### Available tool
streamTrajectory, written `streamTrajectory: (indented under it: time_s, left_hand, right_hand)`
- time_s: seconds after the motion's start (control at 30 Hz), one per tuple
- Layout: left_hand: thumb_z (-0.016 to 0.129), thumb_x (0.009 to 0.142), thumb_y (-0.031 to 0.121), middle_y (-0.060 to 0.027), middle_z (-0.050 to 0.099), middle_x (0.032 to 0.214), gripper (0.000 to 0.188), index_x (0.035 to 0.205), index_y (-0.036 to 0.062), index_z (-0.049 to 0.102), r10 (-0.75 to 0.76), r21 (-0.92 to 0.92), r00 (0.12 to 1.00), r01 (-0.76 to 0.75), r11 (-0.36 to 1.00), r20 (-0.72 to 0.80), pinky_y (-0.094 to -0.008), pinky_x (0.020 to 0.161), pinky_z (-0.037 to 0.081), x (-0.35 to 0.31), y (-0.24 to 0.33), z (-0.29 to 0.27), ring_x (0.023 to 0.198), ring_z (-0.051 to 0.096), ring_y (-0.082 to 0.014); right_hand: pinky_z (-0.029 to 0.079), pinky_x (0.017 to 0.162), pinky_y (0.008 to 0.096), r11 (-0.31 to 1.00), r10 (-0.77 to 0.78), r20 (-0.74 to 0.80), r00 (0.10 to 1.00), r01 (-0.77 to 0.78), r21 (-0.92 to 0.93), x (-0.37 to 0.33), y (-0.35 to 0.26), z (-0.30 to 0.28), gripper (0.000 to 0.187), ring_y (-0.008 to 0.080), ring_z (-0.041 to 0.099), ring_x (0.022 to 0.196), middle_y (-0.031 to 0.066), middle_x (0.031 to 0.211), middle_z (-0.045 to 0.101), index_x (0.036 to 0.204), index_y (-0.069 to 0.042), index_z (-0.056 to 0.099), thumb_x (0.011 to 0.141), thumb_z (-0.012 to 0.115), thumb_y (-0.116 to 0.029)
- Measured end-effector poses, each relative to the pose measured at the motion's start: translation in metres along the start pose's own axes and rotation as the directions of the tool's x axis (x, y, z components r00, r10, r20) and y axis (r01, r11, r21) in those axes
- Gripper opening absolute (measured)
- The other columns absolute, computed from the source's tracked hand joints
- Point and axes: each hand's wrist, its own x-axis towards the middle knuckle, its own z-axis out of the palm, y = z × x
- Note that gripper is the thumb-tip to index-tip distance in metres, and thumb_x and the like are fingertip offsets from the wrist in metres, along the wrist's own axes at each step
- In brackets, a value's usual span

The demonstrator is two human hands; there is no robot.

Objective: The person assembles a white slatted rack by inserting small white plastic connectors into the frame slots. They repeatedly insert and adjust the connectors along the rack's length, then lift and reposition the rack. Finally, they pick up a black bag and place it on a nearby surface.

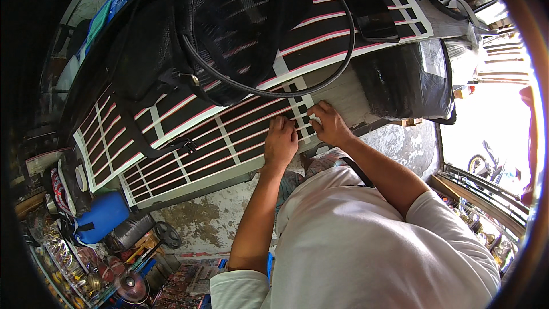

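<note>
A long sheet with black panels split by white and pink stripes (pixel 229 160) lies along the near side of the worktop. My left hand (pixel 280 140) rests low over its right part, fingers curled in and pressed together on a black panel. Close by, my right hand (pixel 330 126) bends over the sheet's right end, with thumb and fingertips drawn together at the white border. Whatever lies between the fingertips of either hand is too small or hidden to make out. A larger striped sheet (pixel 166 131) lies just beyond, its near edge overlapping the first.
A black mesh bag (pixel 154 51) with a looped handle (pixel 337 74) covers much of the far sheet. At right sit a dark phone-like slab (pixel 372 17) and a black plastic-wrapped bundle (pixel 403 80). A blue container (pixel 103 217) and a fan (pixel 131 286) stand lower left.
</note>
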Motion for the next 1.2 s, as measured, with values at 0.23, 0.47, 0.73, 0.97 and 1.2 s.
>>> streamTrajectory:
  time_s: [0.23,0.47,0.73,0.97,1.2]
  left_hand:
    - [0.075,0.09,0.008,-0.0159,0.061,0.11,0.016,0.105,0.0025,0.07,0.004,0.04,0.999,-0.006,0.999,0.034,-0.0481,0.091,0.06,0.007,0.009,0.006,0.108,0.064,-0.037]
    - [0.08,0.083,0.009,-0.0171,0.064,0.112,0.024,0.104,0.0024,0.07,0.048,0.053,0.995,-0.053,0.997,0.089,-0.0468,0.094,0.058,0.027,0.023,0.009,0.107,0.065,-0.0371]
    - [0.086,0.08,0.011,-0.019,0.067,0.118,0.039,0.114,-0.0012,0.071,-0.009,0.202,0.944,-0.061,0.977,0.331,-0.0426,0.102,0.058,0.049,0.031,0.004,0.114,0.067,-0.0348]
    - [0.086,0.081,0.011,-0.0204,0.066,0.12,0.043,0.119,-0.0035,0.071,0.006,0.316,0.891,-0.167,0.934,0.453,-0.0409,0.096,0.063,0.056,0.037,0.004,0.114,0.07,-0.0362]
    - [0.084,0.082,0.01,-0.0212,0.069,0.117,0.039,0.116,-0.0046,0.072,-0.017,0.319,0.883,-0.151,0.936,0.469,-0.041,0.093,0.064,0.062,0.041,0.01,0.112,0.072,-0.0361]
  right_hand:
    - [0.055,0.092,0.0532,0.999,-0.037,-0.023,0.999,0.038,0.014,0.0,-0.001,0.002,0.035,0.0464,0.064,0.106,0.0206,0.111,0.062,0.117,-0.005,0.067,0.084,0.072,0.004]
    - [0.055,0.093,0.0533,1.0,-0.023,-0.018,1.0,0.023,-0.013,0.0,0.002,0.001,0.035,0.0466,0.064,0.106,0.0213,0.11,0.062,0.117,-0.004,0.068,0.083,0.07,0.002]
    - [0.055,0.094,0.0539,0.999,-0.036,-0.024,0.999,0.036,-0.009,0.001,0.002,-0.001,0.037,0.0468,0.064,0.108,0.0216,0.111,0.062,0.118,-0.005,0.068,0.082,0.069,0.003]
    - [0.055,0.096,0.0544,1.0,-0.013,-0.003,1.0,0.013,-0.016,0.002,0.004,0.002,0.038,0.0475,0.064,0.109,0.022,0.112,0.061,0.118,-0.002,0.066,0.081,0.069,0.003]
    - [0.055,0.096,0.0532,0.999,0.0,0.001,1.0,0.0,-0.034,0.003,0.008,0.002,0.039,0.0486,0.063,0.108,0.0225,0.113,0.061,0.116,-0.001,0.065,0.078,0.07,0.002]
